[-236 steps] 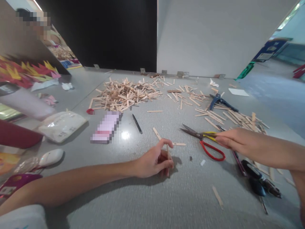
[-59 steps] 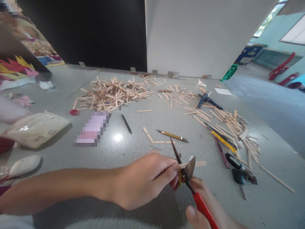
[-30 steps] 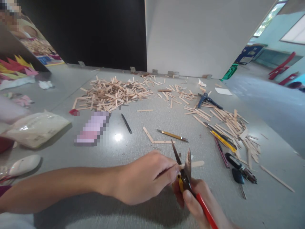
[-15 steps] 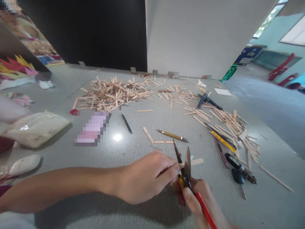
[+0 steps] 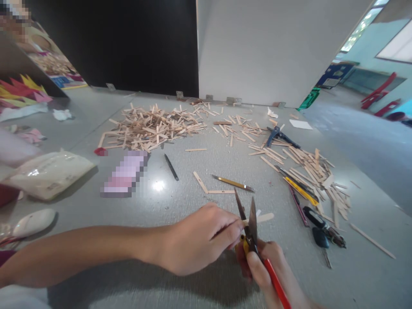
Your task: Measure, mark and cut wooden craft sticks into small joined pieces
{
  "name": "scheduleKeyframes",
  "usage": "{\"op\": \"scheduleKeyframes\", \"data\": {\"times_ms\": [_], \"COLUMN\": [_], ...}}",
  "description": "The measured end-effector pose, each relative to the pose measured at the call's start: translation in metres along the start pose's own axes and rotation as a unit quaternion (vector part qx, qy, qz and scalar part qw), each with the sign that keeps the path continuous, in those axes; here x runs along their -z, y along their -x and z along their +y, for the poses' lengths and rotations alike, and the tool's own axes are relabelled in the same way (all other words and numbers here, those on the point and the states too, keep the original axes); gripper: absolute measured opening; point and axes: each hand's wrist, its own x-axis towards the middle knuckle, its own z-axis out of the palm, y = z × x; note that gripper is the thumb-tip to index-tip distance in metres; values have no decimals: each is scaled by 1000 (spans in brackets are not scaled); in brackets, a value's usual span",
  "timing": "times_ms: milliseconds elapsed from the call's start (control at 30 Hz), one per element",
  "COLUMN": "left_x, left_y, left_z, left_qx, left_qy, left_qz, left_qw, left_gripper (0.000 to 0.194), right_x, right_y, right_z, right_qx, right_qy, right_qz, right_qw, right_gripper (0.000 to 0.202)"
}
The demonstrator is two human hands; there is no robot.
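My left hand pinches one end of a pale wooden stick near the lower middle. That stick passes between the parted blades of red-handled scissors. My right hand is wrapped round the handles, below and right of my left fingertips. Just beyond the blade tips, two wooden pieces, one slanted and one level, lie with their ends meeting. A gold-coloured craft knife rests behind the blades. Further left is a black pen-like tool.
A stick pile lies at the back left, more sticks at right. Dark blue pliers, a yellow cutter and keys are on the right. A plastic bag and white mouse lie left.
The scissor blades have drawn slightly closer together around the stick. Both hands keep nearly the same place and grip.
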Motion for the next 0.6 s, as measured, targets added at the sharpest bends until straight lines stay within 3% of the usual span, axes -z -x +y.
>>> {"op": "scheduleKeyframes", "data": {"times_ms": [400,600], "left_x": [-1,0], "left_y": [0,-1], "left_z": [0,0], "left_qx": [4,11], "left_qy": [7,55], "left_qz": [4,16], "left_qw": [1000,998], "left_gripper": [40,43], "right_x": [-5,-1], "right_y": [7,-9], "right_z": [2,7], "right_qx": [-20,12], "right_qy": [-41,-46], "right_qz": [20,-46], "right_qw": [999,998], "right_gripper": [57,71]}}
